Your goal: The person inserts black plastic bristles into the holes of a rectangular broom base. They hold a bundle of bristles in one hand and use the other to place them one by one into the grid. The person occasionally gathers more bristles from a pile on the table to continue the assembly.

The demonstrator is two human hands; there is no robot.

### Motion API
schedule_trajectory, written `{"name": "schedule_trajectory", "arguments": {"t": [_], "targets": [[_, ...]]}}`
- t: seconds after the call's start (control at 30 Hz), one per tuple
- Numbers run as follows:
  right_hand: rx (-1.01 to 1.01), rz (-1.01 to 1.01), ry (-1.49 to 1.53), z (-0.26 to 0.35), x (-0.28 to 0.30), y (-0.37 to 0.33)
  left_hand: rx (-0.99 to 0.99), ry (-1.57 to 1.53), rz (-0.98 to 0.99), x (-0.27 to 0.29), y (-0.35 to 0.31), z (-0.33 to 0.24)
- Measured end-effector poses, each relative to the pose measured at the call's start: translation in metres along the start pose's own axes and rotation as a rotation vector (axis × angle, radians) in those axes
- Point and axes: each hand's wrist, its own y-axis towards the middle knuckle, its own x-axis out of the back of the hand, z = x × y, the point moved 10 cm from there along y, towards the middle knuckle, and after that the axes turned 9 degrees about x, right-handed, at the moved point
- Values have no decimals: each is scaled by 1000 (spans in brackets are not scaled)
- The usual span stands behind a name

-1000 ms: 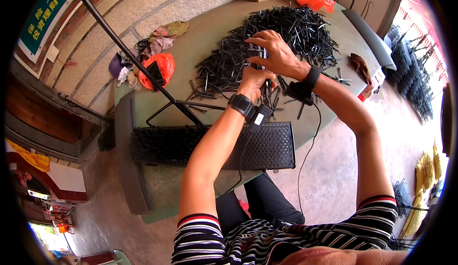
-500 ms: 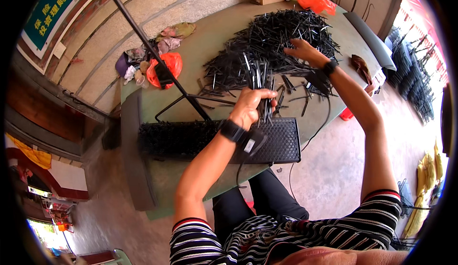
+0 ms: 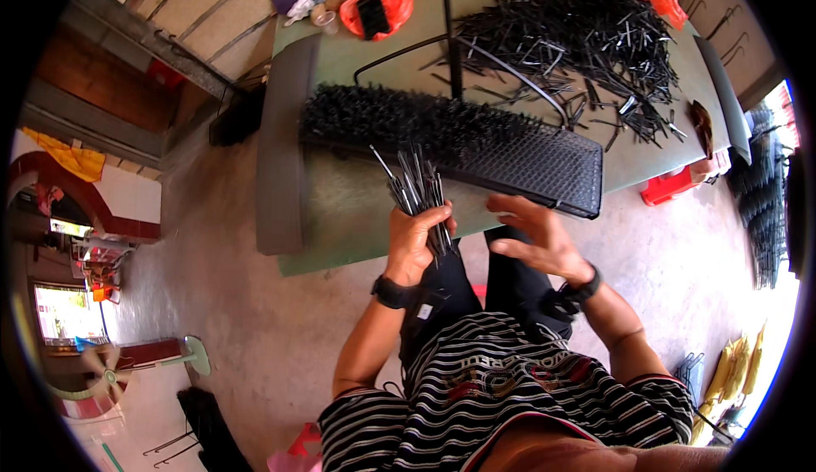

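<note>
My left hand (image 3: 418,238) is closed round a bundle of thin black strips (image 3: 412,185), whose ends fan out upward above the fist. To its right my right hand (image 3: 535,238) is open, fingers spread, with nothing in it. Both hands are over the table's near edge. Just beyond them lies a long black perforated panel (image 3: 544,166). Bristle-like black tufts (image 3: 408,119) cover its left and middle part, while the right part shows bare holes. At the far right of the table is a large heap of black strips (image 3: 586,34).
A black metal stand (image 3: 453,39) rises behind the panel. On the green table (image 3: 340,234) are an orange bag (image 3: 395,5) with a phone (image 3: 372,16) on it, cloths and a grey pad (image 3: 285,149). Below the right edge stands a red stool (image 3: 667,186).
My left hand has come back toward my body with the bundle of strips. My right hand has left the heap and is now beside the left. The view has shifted.
</note>
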Motion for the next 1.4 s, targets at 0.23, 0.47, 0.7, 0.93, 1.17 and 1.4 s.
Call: {"name": "schedule_trajectory", "arguments": {"t": [0.23,0.47,0.7,0.93,1.17,1.4], "targets": [[42,25,-129,-68,-102,92,-670,394,-327,59,-7,-42],[97,-67,-49,-89,-131,116,-757,321,-189,90,20,-26],[71,-120,-51,-109,-128,113,-839,460,-247,87,7,-23],[100,-65,-26,-99,-127,119,-998,580,-497,92,2,-26],[54,-67,3,-104,-126,122,-875,768,-480,98,12,-27],[-6,-82,143,-106,-132,130,-940,683,-498,98,11,-39]]}}
